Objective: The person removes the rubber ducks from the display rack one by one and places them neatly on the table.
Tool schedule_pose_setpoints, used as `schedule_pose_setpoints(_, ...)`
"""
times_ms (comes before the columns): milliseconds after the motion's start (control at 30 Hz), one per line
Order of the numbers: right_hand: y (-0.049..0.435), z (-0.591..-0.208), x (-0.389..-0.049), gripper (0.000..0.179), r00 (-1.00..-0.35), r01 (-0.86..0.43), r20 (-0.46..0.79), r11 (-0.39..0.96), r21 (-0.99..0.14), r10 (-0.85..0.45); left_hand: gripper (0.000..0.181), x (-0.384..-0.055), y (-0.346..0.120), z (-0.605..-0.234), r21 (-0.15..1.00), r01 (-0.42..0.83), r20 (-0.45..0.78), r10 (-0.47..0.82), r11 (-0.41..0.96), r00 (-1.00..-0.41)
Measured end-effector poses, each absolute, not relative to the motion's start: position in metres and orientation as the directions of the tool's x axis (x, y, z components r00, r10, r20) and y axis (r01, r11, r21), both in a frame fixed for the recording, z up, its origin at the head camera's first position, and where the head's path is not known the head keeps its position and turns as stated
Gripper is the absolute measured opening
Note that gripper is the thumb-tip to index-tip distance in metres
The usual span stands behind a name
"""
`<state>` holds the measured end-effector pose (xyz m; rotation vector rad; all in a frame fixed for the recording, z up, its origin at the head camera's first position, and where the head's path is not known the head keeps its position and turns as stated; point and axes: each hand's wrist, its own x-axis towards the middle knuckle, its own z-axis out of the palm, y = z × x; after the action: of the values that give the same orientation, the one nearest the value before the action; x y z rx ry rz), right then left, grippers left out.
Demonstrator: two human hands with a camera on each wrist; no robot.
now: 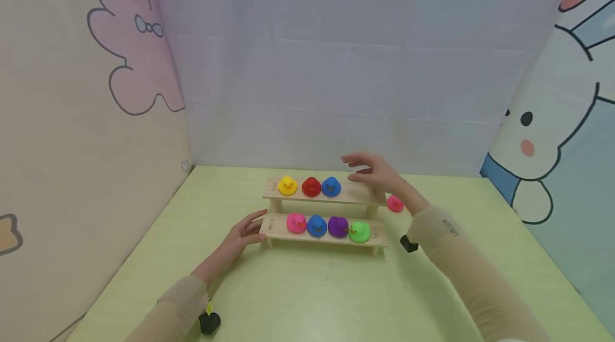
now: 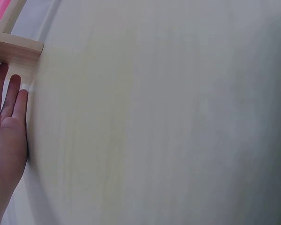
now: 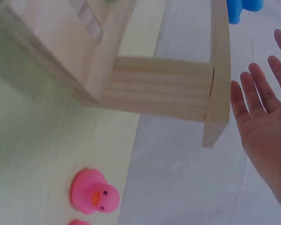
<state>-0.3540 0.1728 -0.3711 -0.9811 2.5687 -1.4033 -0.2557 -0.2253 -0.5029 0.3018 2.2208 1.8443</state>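
A two-step wooden rack (image 1: 307,241) carries small rubber ducks. My left hand (image 1: 242,232) grips the left end of its lower step, thumb at the front corner and fingertips at the back. In the left wrist view the fingers reach below the wooden board (image 2: 21,43). My right hand (image 1: 377,172) hovers over the right end of the upper step, fingers spread and holding nothing. On the upper step sit a yellow duck (image 1: 287,186), a red duck (image 1: 311,187) and a blue duck (image 1: 331,187). Pink, blue, purple and green ducks line the lower step.
A pink duck (image 3: 91,191) sits on the table right of the rack, with part of another pink thing below it in the right wrist view. Black objects (image 1: 409,244) show beside both forearms. A pale curtain (image 1: 307,91) closes off the table's back edge.
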Motion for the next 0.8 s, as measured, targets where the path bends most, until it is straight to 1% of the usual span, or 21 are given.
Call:
schedule_pose_setpoints(167, 0.153, -0.377, -0.342, 0.047, -0.813, -0.474, 0.262, 0.329, -0.817, -0.521, 0.065, -0.255, -0.227, -0.504, 0.984, 0.019, -0.038, 0.316, 0.176, -0.948)
schedule_pose_setpoints(400, 0.134, -0.391, -0.328, 0.046, -0.826, -0.476, 0.338, 0.237, -0.847, -0.452, 0.064, -0.255, -0.23, -0.506, 0.984, 0.026, -0.031, 0.316, 0.175, -0.948)
schedule_pose_setpoints(600, 0.128, -0.401, -0.32, 0.047, -0.844, -0.451, 0.327, 0.233, -0.861, -0.426, 0.064, -0.256, -0.229, -0.507, 0.984, 0.026, -0.032, 0.316, 0.177, -0.948)
schedule_pose_setpoints(800, 0.131, -0.402, -0.317, 0.047, -0.854, -0.428, 0.306, 0.236, -0.872, -0.42, 0.064, -0.257, -0.227, -0.504, 0.983, 0.024, -0.035, 0.319, 0.179, -0.947)
